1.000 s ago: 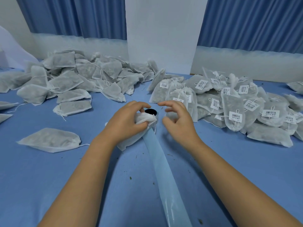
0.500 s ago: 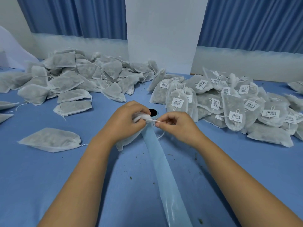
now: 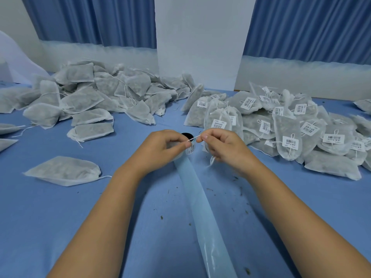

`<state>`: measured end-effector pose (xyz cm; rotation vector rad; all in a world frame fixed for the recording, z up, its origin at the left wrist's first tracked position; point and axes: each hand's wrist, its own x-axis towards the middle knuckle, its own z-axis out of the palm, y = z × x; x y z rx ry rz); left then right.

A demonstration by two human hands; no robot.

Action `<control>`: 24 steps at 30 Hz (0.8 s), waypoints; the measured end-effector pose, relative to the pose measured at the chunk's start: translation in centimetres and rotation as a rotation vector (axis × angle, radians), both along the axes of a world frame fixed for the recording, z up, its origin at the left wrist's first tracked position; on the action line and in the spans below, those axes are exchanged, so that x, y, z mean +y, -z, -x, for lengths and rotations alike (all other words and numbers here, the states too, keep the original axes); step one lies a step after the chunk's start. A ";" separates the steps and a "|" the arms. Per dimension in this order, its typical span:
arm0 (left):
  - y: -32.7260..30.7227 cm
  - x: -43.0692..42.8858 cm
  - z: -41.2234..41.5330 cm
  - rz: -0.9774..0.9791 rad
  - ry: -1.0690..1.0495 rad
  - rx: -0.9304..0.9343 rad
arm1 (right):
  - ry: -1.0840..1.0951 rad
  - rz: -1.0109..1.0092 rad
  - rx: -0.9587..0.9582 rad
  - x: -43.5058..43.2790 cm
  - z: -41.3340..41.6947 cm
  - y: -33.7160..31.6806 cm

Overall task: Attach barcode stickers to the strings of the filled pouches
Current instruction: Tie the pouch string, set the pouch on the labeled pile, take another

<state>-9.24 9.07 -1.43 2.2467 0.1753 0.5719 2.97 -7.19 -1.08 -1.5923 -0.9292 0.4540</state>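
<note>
The blue table [image 3: 60, 217] is the biggest thing. The sticker roll [image 3: 187, 135] stands in the middle of it, so every place here is told from that roll. Behind the roll and off to the left lies the plain pile [image 3: 80, 93] of filled pouches with no stickers. Just to the right of the roll lies the tagged pile [image 3: 301, 133], where many pouches show a barcode. A long pale backing strip [image 3: 200, 207] runs from the roll toward the person. One lone pouch [image 3: 62, 170] lies well to the left of the roll. The left hand [image 3: 160, 149] and the right hand [image 3: 224, 149] meet right over the roll, close together. Both pinch the thin white string [image 3: 193, 138], which is tight between them. The pouch on that string is hidden under the hands. A sticker [image 3: 190, 149] sits on the roll just below the string. If the string goes slack or slips from the fingers, I think the sticker could fold crooked or stick to a finger. The tagged pile is very near the right hand, so a wide swing could knock pouches about. There is open table on the near side of the roll, on both sides of the strip. The near table edge is not in view.
</note>
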 end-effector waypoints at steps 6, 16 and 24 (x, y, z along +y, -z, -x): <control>-0.6 0.2 0.7 0.279 0.221 0.119 | 0.120 -0.114 -0.158 0.1 -0.4 0.3; -1.4 0.0 0.8 0.612 0.086 -0.115 | 0.054 0.003 -0.725 0.8 2.1 1.8; -0.8 -0.5 0.9 0.344 0.199 0.180 | 0.276 -0.122 -0.791 -0.1 1.0 0.8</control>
